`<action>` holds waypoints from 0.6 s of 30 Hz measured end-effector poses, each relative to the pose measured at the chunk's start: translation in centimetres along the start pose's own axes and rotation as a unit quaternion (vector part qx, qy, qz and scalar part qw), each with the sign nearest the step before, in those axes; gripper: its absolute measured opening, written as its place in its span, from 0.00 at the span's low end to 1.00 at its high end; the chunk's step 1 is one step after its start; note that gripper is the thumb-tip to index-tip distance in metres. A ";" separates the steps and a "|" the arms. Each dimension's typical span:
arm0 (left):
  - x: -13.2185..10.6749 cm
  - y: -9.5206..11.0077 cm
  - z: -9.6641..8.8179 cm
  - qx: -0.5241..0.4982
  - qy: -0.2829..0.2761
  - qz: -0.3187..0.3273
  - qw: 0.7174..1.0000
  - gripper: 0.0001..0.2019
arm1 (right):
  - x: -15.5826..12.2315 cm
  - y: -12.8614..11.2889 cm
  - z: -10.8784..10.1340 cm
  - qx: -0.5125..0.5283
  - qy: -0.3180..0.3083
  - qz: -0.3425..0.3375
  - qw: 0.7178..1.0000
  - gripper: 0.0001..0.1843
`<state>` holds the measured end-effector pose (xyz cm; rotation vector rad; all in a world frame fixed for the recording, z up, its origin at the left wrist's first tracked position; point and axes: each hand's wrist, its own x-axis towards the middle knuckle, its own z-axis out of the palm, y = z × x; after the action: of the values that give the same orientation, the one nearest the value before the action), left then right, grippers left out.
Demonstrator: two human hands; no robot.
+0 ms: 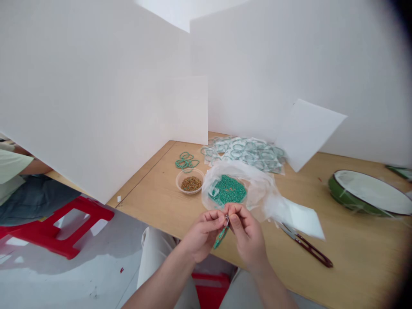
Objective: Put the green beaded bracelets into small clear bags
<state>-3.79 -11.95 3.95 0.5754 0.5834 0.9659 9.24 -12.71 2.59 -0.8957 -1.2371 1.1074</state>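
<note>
Now, you hold both hands close together above the front edge of the desk (154,199). Your left hand (202,235) is closed with thumb and finger pinching, and your right hand (249,236) is pinching in the same manner; their fingertips meet at one end of a thin strand of small green beads (221,238). This strand hangs down between your two palms, and a small silvery piece shows at your fingertips, too small to tell exactly.

Just beyond your hands, a clear, crumpled plastic bag (259,184) holds many loose green beads (230,189). Beside it, on the left, stands a round translucent plastic bowl (179,185) with orange-brown beads (191,184) inside, and behind this bowl lie several thin green rings (184,161). Behind the bag, flat transparent packets (247,151) are spread. To the right of your right hand lies a metal cutting tool with dark red handles (314,251).
</note>
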 end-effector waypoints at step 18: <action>-0.3 0.0 0.4 -0.063 0.006 -0.031 0.998 0.10 | 0.2 -2.4 -2.5 -0.180 -0.093 -0.088 0.975 0.11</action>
<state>-3.64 -12.25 4.31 0.4381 0.5439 0.9402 12.07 -12.99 4.54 -0.9441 -1.6752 0.8523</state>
